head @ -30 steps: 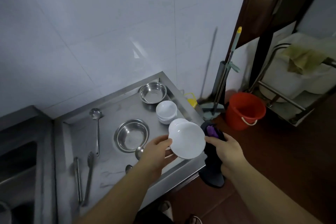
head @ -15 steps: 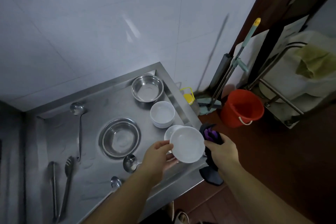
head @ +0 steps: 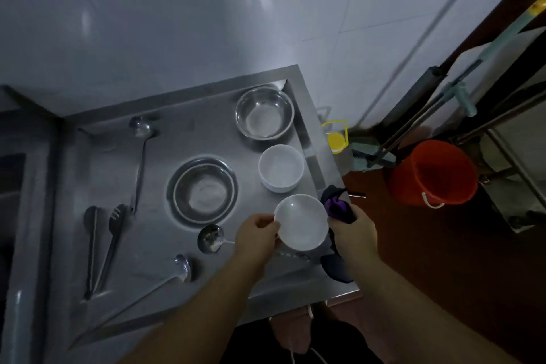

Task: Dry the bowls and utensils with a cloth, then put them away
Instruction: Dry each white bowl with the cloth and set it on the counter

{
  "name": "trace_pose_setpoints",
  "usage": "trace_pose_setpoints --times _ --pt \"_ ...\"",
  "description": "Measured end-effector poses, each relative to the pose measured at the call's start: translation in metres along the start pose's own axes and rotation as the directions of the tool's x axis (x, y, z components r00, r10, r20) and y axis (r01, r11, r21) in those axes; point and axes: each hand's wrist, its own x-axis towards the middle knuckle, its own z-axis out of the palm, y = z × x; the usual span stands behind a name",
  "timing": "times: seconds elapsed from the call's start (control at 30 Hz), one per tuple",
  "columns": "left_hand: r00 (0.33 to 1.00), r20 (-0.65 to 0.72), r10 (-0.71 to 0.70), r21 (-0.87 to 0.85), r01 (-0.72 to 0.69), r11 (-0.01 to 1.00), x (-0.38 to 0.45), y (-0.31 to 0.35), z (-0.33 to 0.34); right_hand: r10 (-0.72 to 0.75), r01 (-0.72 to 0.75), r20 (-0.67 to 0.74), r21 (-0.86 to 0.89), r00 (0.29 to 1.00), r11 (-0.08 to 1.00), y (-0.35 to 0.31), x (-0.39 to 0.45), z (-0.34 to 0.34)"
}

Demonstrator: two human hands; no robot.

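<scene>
My left hand (head: 256,233) grips the left rim of a white bowl (head: 301,221) held just above the front right of the steel counter (head: 165,248). My right hand (head: 353,233) holds a dark cloth (head: 336,205) with a purple patch against the bowl's right rim; the cloth hangs down past the counter's edge. A stack of white bowls (head: 281,168) stands just behind. Two steel bowls lie on the counter, one in the middle (head: 204,190) and one at the back right corner (head: 264,112).
Ladles (head: 141,154) (head: 211,239) (head: 165,278) and tongs (head: 102,245) lie on the counter's left and front. A sink is at the far left. On the floor to the right stand a red bucket (head: 431,173), a mop (head: 449,97) and a yellow-capped bottle (head: 336,139).
The view has turned down and left and grown darker. The bowl has come lower and closer to the counter, held between both hands as before.
</scene>
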Motion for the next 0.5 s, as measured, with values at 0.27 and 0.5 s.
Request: trace_pose_setpoints --times 0.27,0.5 --pt "0.982 -0.190 0.008 0.032 -0.002 0.999 0.005 -0.007 0.020 -0.079 0.082 0.163 -0.009 0.983 0.997 0.006 0.025 0.002" --pt "0.962 -0.264 0.068 0.118 -0.038 0.992 0.001 -0.011 0.028 -0.130 0.132 0.203 0.000 0.971 0.991 0.012 0.032 -0.007"
